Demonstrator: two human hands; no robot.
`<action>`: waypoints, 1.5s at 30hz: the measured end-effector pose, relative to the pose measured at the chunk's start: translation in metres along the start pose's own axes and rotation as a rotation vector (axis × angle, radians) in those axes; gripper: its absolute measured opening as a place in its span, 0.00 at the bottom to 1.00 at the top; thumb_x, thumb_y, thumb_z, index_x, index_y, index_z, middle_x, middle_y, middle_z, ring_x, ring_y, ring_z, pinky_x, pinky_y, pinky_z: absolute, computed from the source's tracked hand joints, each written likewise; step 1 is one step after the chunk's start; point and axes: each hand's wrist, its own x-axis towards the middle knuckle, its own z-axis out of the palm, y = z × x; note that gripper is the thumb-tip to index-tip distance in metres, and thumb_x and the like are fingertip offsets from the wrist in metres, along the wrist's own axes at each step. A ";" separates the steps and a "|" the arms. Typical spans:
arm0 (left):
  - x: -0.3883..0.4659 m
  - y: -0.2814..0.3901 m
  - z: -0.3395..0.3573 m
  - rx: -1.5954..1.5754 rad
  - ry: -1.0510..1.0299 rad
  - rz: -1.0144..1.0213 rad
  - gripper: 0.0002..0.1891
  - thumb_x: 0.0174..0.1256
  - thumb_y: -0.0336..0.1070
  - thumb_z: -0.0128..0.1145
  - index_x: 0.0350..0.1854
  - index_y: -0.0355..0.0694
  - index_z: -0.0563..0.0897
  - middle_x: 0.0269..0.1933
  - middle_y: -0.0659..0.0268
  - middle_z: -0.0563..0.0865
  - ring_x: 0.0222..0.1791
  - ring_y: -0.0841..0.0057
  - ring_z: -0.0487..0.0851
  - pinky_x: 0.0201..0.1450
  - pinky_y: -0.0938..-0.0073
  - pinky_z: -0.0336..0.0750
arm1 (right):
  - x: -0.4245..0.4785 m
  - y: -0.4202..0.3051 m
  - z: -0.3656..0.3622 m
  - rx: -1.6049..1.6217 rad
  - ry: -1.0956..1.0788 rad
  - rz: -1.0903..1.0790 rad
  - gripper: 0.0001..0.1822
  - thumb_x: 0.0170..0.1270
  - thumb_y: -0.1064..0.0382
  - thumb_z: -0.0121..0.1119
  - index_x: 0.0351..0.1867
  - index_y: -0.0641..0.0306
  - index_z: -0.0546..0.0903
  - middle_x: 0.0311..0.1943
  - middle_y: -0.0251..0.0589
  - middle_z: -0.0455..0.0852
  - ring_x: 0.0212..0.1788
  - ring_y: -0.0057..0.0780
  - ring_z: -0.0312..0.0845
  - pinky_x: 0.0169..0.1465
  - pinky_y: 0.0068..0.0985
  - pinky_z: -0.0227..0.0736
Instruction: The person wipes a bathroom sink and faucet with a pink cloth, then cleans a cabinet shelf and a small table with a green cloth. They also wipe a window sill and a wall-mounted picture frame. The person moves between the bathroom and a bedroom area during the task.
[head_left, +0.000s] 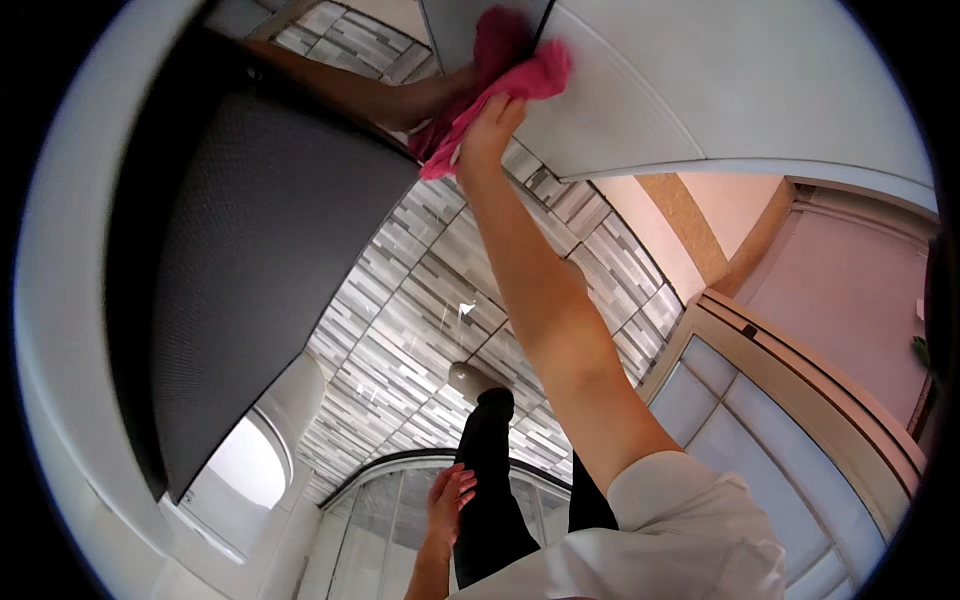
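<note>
My right hand is reached far out to the top of the view and holds a bright pink cloth. The cloth lies against a glossy dark surface, which mirrors the cloth and the forearm, beside a white panel. My left hand hangs low near my black trouser leg, its fingers parted and slightly curled, with nothing seen in it.
A large dark grey panel stands at the left, with a white toilet below it. Grey striped tiles cover the floor. A framed door with frosted panes is at the lower right. A curved shower edge lies behind my legs.
</note>
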 end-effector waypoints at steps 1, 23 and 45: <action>-0.004 -0.003 -0.002 -0.009 0.019 -0.012 0.18 0.72 0.44 0.54 0.59 0.42 0.75 0.52 0.62 0.83 0.52 0.72 0.81 0.55 0.68 0.74 | -0.016 0.024 -0.002 0.061 0.000 0.065 0.22 0.73 0.56 0.42 0.58 0.73 0.65 0.62 0.58 0.63 0.65 0.48 0.57 0.69 0.35 0.50; 0.000 0.014 0.039 -0.004 -0.033 0.047 0.18 0.71 0.43 0.55 0.58 0.42 0.77 0.51 0.62 0.84 0.50 0.72 0.82 0.52 0.69 0.76 | 0.086 -0.091 -0.130 -1.917 -0.685 -1.679 0.25 0.58 0.55 0.55 0.60 0.47 0.79 0.72 0.28 0.61 0.75 0.39 0.46 0.76 0.47 0.39; -0.008 -0.009 0.054 0.543 -0.107 0.003 0.19 0.73 0.45 0.52 0.59 0.42 0.76 0.53 0.62 0.82 0.54 0.73 0.79 0.57 0.70 0.72 | 0.061 -0.117 -0.694 -2.018 -0.937 0.343 0.23 0.48 0.59 0.62 0.51 0.44 0.84 0.48 0.40 0.84 0.54 0.43 0.78 0.54 0.45 0.71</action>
